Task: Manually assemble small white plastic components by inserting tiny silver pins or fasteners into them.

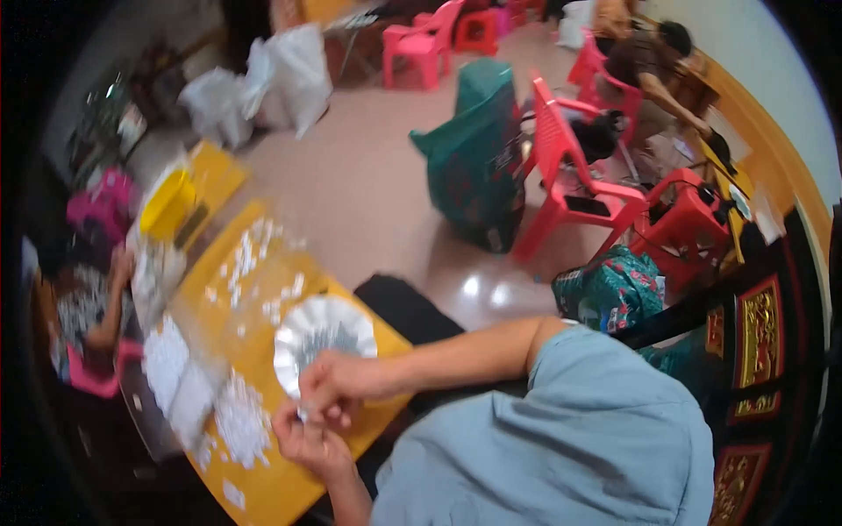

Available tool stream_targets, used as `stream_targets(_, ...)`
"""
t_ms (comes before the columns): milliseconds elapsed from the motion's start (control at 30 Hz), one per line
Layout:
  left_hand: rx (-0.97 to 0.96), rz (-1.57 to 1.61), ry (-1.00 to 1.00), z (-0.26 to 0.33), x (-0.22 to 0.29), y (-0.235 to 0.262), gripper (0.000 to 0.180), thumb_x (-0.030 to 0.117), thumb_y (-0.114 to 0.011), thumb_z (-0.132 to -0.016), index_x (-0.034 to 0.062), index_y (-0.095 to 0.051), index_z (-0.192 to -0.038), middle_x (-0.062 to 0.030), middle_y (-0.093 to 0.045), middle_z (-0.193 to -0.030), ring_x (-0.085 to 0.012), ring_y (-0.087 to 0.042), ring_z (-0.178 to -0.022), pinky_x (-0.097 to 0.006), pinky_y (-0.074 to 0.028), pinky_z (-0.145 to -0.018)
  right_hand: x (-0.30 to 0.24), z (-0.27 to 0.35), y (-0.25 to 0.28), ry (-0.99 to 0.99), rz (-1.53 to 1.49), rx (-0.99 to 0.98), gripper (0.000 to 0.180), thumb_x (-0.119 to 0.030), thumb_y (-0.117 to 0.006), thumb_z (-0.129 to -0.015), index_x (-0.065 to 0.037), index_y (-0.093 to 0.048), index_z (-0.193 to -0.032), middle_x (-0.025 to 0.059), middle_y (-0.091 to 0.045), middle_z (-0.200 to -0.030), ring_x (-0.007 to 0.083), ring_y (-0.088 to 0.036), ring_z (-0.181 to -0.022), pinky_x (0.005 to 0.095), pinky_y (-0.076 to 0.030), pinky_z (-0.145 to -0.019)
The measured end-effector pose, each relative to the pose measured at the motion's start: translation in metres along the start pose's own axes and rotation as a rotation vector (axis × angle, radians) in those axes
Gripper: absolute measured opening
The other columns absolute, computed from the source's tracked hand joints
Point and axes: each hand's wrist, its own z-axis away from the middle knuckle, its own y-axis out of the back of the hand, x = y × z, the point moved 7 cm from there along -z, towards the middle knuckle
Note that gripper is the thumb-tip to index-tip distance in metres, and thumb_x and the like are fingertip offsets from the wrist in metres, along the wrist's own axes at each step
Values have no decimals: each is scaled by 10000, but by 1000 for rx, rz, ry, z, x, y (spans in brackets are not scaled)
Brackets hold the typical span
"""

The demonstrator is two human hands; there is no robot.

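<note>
Both hands (340,377) meet at sm. white pc (303,414), over yellow desk (285,491).

L hand (317,445): grip nearly closed, thumb + forefinger pinched on the pc; exact contact pts blurred. R hand: grip also drawn in to a pinch, fingertips at same pc from the plate side, other fingers curled; can't tell if it holds a 2nd item. Pc is btwn the two sets of fingertips, near scalloped white plate (288,340) w/ thin grey bits (326,339) in it; R hand overlaps plate's lower rim in view. Heap of white pcs (241,422) on desk, left of hands; more loose pcs (250,254) scattered twd far end, yellow tub (168,203) beyond.
</note>
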Motion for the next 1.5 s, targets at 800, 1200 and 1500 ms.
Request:
stream_targets(800, -168, 90, 83, 18, 7, 6, 290, -44, -750, -803, -45, -639, -1070, -54, -631, -928, -81, -567, -747, -192, -442, -591, -3, 22, 2, -65, 207, 38, 197, -168, -615, -937, -23, -660, -812, 27, -619, -631, 100, -576, -559, 215, -374, -511)
stream_targets(1200, -94, 7, 55, 24, 3, 8, 339, -12, -749, -804, -42, -597, -1105, -80, -617, -907, -116, -569, -732, -216, -463, -557, -2, 20, 3, -77, 209, 11, 175, -160, -625, -944, -3, -660, -878, 37, -637, -688, 86, -589, -596, 202, -378, -516)
stream_targets(1500, 53, -104, 175, 30, 3, 42, 235, -10, -695, -865, -41, -616, -1085, -53, -626, -887, -71, -548, -680, -182, -425, -545, -171, -37, 22, 951, 1395, 454, 76, -15, -669, -794, -44, -655, -862, 160, -629, -778, 360, -636, -739, 444, -508, -660)
